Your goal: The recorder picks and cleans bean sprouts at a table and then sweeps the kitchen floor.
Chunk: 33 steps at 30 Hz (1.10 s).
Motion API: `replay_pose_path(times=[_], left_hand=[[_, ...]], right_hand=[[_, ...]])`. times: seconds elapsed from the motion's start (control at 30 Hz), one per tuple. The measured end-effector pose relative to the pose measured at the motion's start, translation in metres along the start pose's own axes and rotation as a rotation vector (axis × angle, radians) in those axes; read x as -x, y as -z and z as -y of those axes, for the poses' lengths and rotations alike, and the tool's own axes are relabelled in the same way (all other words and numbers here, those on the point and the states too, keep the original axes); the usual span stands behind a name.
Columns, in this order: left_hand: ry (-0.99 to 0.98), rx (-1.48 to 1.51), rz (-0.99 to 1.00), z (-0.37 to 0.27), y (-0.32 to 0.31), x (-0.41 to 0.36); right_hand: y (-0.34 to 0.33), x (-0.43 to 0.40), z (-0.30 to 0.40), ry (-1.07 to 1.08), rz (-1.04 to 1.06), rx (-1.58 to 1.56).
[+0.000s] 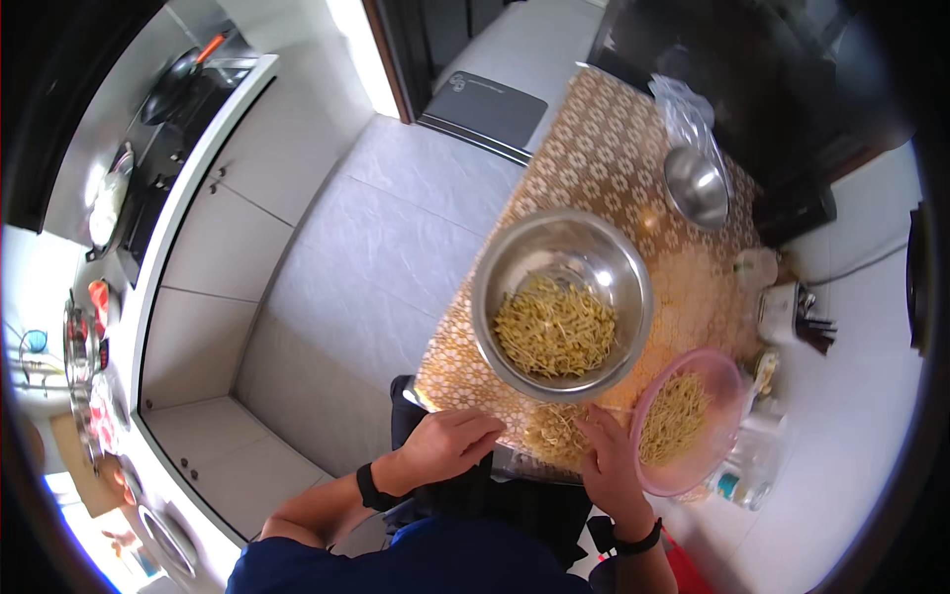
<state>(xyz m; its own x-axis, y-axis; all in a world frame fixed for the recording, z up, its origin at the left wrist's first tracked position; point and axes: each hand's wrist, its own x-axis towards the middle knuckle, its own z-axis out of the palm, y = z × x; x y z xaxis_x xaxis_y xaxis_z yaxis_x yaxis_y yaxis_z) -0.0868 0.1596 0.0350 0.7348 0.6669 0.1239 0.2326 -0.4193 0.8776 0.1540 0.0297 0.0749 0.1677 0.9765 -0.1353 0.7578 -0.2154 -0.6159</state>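
Observation:
A large steel bowl [490,297] stands on the patterned tablecloth, with yellow-headed bean sprouts [555,327] in its lower part. Below the bowl, near the table's front edge, lies a small heap of thin pale sprout roots or trimmings [555,434]. My left hand [462,443] is left of this heap, its fingers curled together; whether they pinch something small is too fine to tell. At the heap's right side is my right hand [607,453], thumb and forefinger close to the strands. Right of it sits a pink plastic basin [724,438] holding more pale sprouts [675,419].
A smaller steel bowl [696,187] and a clear plastic bag [679,108] lie at the table's far right. Along the wall stand a white utensil holder [775,313] and a clear plastic container [753,471]. A counter with a black wok [169,89] runs along the left.

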Motion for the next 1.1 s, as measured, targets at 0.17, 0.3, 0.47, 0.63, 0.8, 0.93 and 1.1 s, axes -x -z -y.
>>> replay_pose_path(times=[0.17, 0.3, 0.47, 0.63, 0.8, 0.93, 1.1], left_hand=[[0.29, -0.046, -0.053, -0.016, 0.07, 0.065], [0.612, 0.031, -0.18, 0.004, 0.11, 0.155], [0.971, -0.103, -0.185, 0.046, 0.163, 0.293], [1.267, -0.02, -0.178, 0.068, 0.209, 0.408], [1.474, 0.242, -0.277, 0.061, 0.225, 0.474], [1.584, 0.451, -0.33, 0.062, 0.227, 0.499], [1.664, 0.524, -0.313, 0.089, 0.235, 0.495]], right_hand=[[0.001, -0.002, 0.014, -0.041, 0.025, -0.107], [0.002, -0.007, 0.03, -0.338, 0.03, -0.097], [-0.017, -0.005, 0.032, -0.14, -0.166, 0.255], [-0.005, -0.021, 0.075, -0.708, -0.069, 0.383], [-0.026, -0.022, 0.07, -0.905, 0.065, 0.351], [-0.062, -0.011, 0.035, -0.614, -0.483, 0.535], [-0.038, -0.048, 0.094, -0.746, -0.148, 0.424]])
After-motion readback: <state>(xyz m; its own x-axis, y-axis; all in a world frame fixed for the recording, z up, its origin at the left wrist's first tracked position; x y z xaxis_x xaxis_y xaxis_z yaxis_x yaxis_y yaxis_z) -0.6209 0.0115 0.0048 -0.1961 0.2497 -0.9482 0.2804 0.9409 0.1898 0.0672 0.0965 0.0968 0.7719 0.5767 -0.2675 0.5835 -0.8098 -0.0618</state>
